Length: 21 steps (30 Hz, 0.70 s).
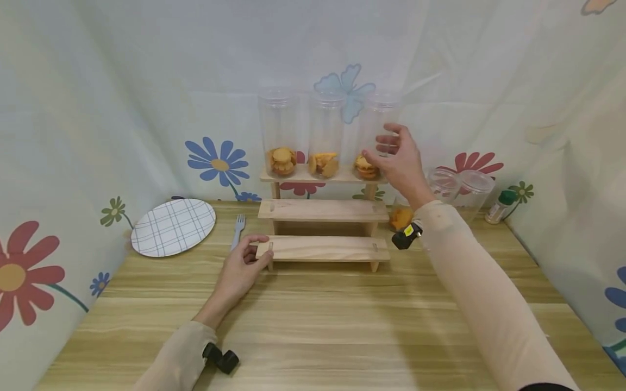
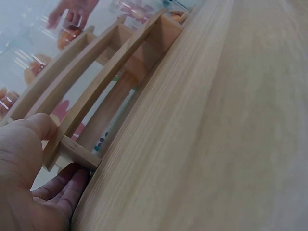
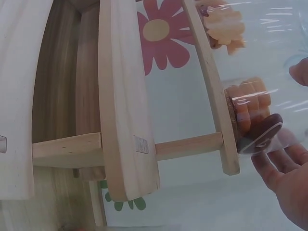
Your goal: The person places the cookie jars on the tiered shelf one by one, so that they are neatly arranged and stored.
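Note:
A three-step wooden display rack (image 1: pixel 325 210) stands on the table. My left hand (image 1: pixel 243 264) holds the left end of its lowest step, thumb at the front, other fingers behind. In the left wrist view those fingers (image 2: pixel 72 185) lie beside the short end leg. Along the top step stand three tall clear lidded jars with cookies in the bottom: a left jar (image 1: pixel 279 127), a middle jar (image 1: pixel 326 127) and a right jar (image 1: pixel 374 127). My right hand (image 1: pixel 400 163) is at the right jar, thumb and fingers spread loosely around its side.
Right of the rack are more clear jars (image 1: pixel 475 187), one with orange snacks (image 1: pixel 401 218) low down, and a small green-capped bottle (image 1: pixel 501 206). On the left lie a checked white plate (image 1: pixel 173 228) and a grey fork (image 1: pixel 238 231). A flowered curtain (image 1: pixel 225 65) hangs behind the table.

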Tool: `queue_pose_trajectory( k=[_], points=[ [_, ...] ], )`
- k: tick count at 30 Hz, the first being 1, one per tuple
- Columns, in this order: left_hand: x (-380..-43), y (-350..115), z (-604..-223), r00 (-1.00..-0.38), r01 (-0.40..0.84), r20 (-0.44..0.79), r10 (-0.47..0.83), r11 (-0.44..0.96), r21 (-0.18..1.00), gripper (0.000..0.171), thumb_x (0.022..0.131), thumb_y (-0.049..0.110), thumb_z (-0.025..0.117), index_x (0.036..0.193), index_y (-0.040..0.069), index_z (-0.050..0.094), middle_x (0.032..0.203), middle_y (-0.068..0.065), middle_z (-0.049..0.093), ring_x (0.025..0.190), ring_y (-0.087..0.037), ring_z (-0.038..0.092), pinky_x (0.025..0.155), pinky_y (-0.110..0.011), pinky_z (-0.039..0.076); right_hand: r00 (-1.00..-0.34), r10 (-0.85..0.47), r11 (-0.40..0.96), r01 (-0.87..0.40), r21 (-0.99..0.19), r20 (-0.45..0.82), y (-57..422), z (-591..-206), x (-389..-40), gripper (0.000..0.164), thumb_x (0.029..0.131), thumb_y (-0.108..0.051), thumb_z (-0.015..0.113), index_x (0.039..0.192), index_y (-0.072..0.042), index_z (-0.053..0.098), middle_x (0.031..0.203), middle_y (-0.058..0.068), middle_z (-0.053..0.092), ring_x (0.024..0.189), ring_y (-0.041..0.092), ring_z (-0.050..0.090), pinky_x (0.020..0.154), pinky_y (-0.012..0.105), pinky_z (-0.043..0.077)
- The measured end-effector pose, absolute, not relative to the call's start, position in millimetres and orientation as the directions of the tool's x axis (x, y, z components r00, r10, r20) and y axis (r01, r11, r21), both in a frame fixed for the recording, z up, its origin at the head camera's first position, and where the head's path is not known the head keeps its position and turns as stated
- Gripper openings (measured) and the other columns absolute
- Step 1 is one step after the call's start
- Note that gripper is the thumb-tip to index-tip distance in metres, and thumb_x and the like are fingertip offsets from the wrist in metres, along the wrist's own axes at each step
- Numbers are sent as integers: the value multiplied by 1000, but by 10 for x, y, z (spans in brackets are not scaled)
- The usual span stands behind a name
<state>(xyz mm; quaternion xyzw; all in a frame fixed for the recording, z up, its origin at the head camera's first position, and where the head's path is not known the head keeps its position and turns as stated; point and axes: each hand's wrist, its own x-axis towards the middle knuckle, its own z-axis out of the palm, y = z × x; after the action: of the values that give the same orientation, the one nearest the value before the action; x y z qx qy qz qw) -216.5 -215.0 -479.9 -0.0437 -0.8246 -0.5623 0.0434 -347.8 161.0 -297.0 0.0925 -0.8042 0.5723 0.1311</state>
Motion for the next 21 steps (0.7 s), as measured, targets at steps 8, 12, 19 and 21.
queue_pose_trajectory(
  k=[8, 12, 19, 21],
  points=[
    [-2167, -2154, -4794, -992, 121, 119, 28, 368, 922, 39, 109, 34, 77, 145, 25, 64, 121, -12, 76, 108, -26, 72, 84, -33, 56, -958, -5, 315, -274, -908, 288, 1619, -2989, -3469, 87, 98, -31, 90, 168, -20, 39, 158, 11, 58, 144, 29, 58, 119, 46, 51],
    [-2169, -2150, -4787, -992, 124, 122, 30, 367, 922, 39, 109, 33, 77, 145, 25, 64, 121, -12, 76, 108, -26, 72, 85, -33, 56, -956, -4, 318, -278, -906, 292, 1625, -2994, -3462, 87, 98, -31, 89, 168, -19, 39, 158, 11, 58, 144, 29, 58, 119, 46, 51],
    [-2161, -2147, -4784, -993, 118, 118, 22, 365, 923, 38, 109, 33, 77, 144, 24, 64, 118, -12, 76, 105, -25, 72, 82, -32, 55, -957, -20, 346, -277, -896, 288, 1625, -3006, -3460, 87, 100, -30, 88, 170, -17, 37, 159, 12, 58, 146, 28, 57, 121, 46, 49],
    [-2159, -2149, -4779, -993, 115, 116, 18, 365, 924, 38, 109, 32, 76, 144, 24, 64, 118, -12, 75, 104, -25, 71, 81, -32, 55, -959, -21, 372, -271, -888, 284, 1620, -3014, -3452, 88, 100, -31, 87, 171, -17, 35, 160, 12, 57, 146, 28, 57, 121, 45, 48]
  ],
)
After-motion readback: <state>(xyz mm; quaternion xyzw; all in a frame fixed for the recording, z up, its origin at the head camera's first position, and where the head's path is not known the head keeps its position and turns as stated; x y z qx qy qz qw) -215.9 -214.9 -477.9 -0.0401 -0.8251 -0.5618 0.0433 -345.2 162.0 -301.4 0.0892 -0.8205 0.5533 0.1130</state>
